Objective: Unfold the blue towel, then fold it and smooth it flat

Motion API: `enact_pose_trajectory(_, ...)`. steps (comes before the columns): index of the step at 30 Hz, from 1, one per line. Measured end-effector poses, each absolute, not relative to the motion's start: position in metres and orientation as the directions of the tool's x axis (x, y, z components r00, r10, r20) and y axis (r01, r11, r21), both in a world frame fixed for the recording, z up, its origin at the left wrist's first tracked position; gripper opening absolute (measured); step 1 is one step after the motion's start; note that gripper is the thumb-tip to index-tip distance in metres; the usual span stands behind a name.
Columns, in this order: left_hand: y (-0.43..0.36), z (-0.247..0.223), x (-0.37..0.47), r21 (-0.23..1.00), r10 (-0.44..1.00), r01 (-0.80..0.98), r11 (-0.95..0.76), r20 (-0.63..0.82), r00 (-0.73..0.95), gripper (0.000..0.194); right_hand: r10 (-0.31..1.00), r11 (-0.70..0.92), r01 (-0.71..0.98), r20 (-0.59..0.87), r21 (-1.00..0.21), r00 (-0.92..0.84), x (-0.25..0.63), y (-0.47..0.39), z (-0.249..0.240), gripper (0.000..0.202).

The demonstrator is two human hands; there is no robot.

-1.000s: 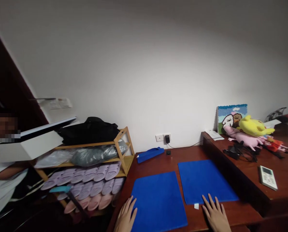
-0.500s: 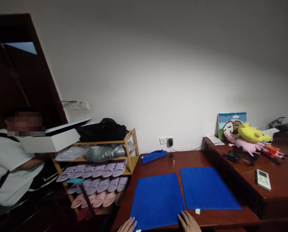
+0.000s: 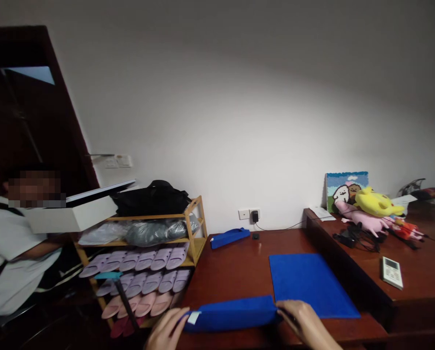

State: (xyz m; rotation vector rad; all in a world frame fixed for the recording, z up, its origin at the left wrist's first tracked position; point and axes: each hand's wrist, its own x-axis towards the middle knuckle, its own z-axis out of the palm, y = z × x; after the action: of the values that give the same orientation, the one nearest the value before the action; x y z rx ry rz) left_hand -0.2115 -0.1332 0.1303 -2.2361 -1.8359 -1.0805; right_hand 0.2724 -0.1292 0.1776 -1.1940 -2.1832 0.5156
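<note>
A blue cloth [image 3: 235, 316] is raised at its near edge and doubled back over itself on the desk. My left hand [image 3: 167, 329] pinches its near left corner, beside a small white tag. At the opposite corner, the fingers of my right hand [image 3: 302, 318] are closed on the same edge. A second blue cloth [image 3: 312, 287] lies flat to the right, close to my right hand. Farther back, a folded blue cloth [image 3: 230, 237] rests near the wall.
On the left stands a wooden rack [image 3: 195, 248] with slippers and a black bag [image 3: 155, 198]. A person [image 3: 16, 257] sits beyond a white box [image 3: 75, 216]. The higher desk at right holds plush toys [image 3: 376, 209], cables and a white remote-like device [image 3: 391, 272].
The left cloth lay flat under my hands. Both hands now grip its near corners and have lifted that edge, folding the cloth up. My left hand sits farther left.
</note>
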Motion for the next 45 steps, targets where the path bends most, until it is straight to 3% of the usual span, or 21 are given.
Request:
enact_pose_trajectory(3, -0.122, 0.183, -0.181, 0.474, 0.806, 0.815, -0.333, 0.592, -0.015, 0.055, 0.852, 0.523, 0.597, 0.373, -0.609, -0.367, 0.308, -0.134, 0.228, 0.043)
enact_pose_trajectory(6, -0.102, 0.217, -0.135, 0.579, 0.827, 0.747, -0.328, 0.557, -0.069, 0.054, 0.879, 0.476, 0.587, 0.372, -0.655, -0.299, 0.347, -0.128, 0.253, 0.042)
enact_pose_trajectory(11, -0.056, 0.243, -0.047, 0.648, 0.9, 0.656, -0.387, 0.419, 0.117, 0.047, 0.941, 0.337, 0.582, 0.275, -0.74, -0.194, 0.406, -0.086, 0.26, 0.052)
enact_pose_trajectory(14, -0.026, 0.263, -0.005, 0.581, 0.855, 0.657, -0.48, 0.479, 0.201, 0.046, 0.942, 0.319, 0.575, 0.319, -0.753, -0.105, 0.437, -0.054, 0.272, 0.054)
enact_pose_trajectory(17, 0.005, 0.291, 0.031, 0.459, 0.762, 0.704, -0.543, 0.622, 0.182, 0.044, 0.891, 0.372, 0.593, 0.455, -0.714, -0.012, 0.464, -0.026, 0.298, 0.051)
enact_pose_trajectory(22, 0.038, 0.306, 0.08, 0.382, 0.664, 0.707, -0.595, 0.729, 0.165, 0.036, 0.77, 0.347, 0.696, 0.615, -0.629, 0.171, 0.495, 0.005, 0.324, 0.047)
enact_pose_trajectory(26, 0.029, 0.25, 0.108, 0.329, 0.628, 0.696, -0.638, 0.745, 0.224, 0.031, 0.745, 0.277, 0.702, 0.608, -0.656, 0.274, 0.508, 0.008, 0.263, 0.042)
enact_pose_trajectory(29, 0.009, 0.168, 0.121, 0.25, 0.631, 0.735, -0.631, 0.716, 0.298, 0.029, 0.781, 0.195, 0.691, 0.536, -0.697, 0.32, 0.512, -0.006, 0.161, 0.038)
enact_pose_trajectory(33, -0.015, 0.054, 0.131, 0.187, 0.703, 0.791, -0.583, 0.604, 0.376, 0.026, 0.853, -0.047, 0.632, 0.299, -0.773, 0.429, 0.517, -0.03, 0.021, 0.032)
enact_pose_trajectory(35, -0.02, 0.019, 0.132, 0.167, 0.693, 0.794, -0.585, 0.611, 0.382, 0.026, 0.86, -0.03, 0.638, 0.306, -0.769, 0.409, 0.52, -0.037, -0.021, 0.03)
enact_pose_trajectory(38, -0.024, 0.004, 0.13, 0.155, 0.676, 0.786, -0.599, 0.624, 0.392, 0.027, 0.862, 0.025, 0.674, 0.357, -0.739, 0.36, 0.522, -0.04, -0.044, 0.031)
enact_pose_trajectory(45, -0.037, 0.021, 0.129, 0.115, 0.614, 0.76, -0.64, 0.672, 0.415, 0.028, 0.825, 0.034, 0.68, 0.404, -0.733, 0.394, 0.519, -0.048, -0.052, 0.042)
